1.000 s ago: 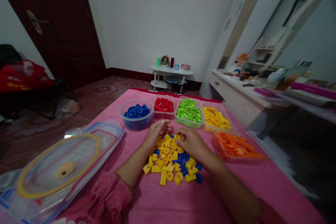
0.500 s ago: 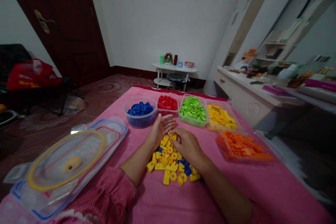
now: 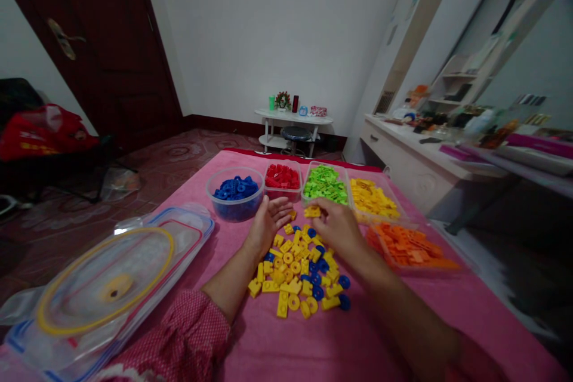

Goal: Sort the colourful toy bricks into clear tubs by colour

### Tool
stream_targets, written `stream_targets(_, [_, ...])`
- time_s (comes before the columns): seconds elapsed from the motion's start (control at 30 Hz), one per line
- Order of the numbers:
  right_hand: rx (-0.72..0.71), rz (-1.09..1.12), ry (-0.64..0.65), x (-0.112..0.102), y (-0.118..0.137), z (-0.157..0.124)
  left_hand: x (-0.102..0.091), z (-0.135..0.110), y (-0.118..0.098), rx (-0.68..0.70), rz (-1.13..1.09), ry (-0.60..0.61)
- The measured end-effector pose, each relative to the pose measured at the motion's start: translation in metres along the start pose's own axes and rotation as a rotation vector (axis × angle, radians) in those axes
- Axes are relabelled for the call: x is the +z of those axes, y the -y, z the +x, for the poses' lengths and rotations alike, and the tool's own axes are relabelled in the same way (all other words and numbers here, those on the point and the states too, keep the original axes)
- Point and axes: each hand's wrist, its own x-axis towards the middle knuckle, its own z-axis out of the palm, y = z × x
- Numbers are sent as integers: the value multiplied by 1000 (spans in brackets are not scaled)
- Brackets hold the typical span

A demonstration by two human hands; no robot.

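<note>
A pile of yellow and blue building blocks [image 3: 293, 268], some of them rings, lies loose on the pink tablecloth. My left hand [image 3: 268, 224] rests at the pile's far left edge, palm turned up and inward, fingers stretched out. A small yellow piece lies by its fingertips. Pinched in my right hand [image 3: 336, 228] is a yellow building block [image 3: 312, 211], held above the cloth beyond the pile. Just past that hand stand a tub of green blocks [image 3: 326, 185] and a tub of yellow blocks [image 3: 372, 198].
A round tub of blue blocks [image 3: 236, 191] and a tub of red blocks [image 3: 283, 176] stand at the back. On the right is a tub of orange blocks [image 3: 412, 245]. Stacked clear lids [image 3: 111, 286] cover the table's left side.
My right hand has lifted away from the pile, moving right and farther out with a yellow block, uncovering more blue rings. The left hand stays nearly in place; the view has shifted slightly.
</note>
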Motion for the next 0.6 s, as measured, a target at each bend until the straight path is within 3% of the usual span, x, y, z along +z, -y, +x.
stream_targets(0.13, [180,-273,-73,-49,-43,36,-3,4,7,91,85,-98])
stream_targets(0.27, [273,-399,-60,-69,-76,55,-5,4,13,194,237,-135])
stream_targets(0.4, [246,-423,-22,-57,-68,54,-5,4,13,167,258,-139])
stream_targets(0.6, [-9,-288,168,-3,-4,37,-10,8,16,187,183,-161])
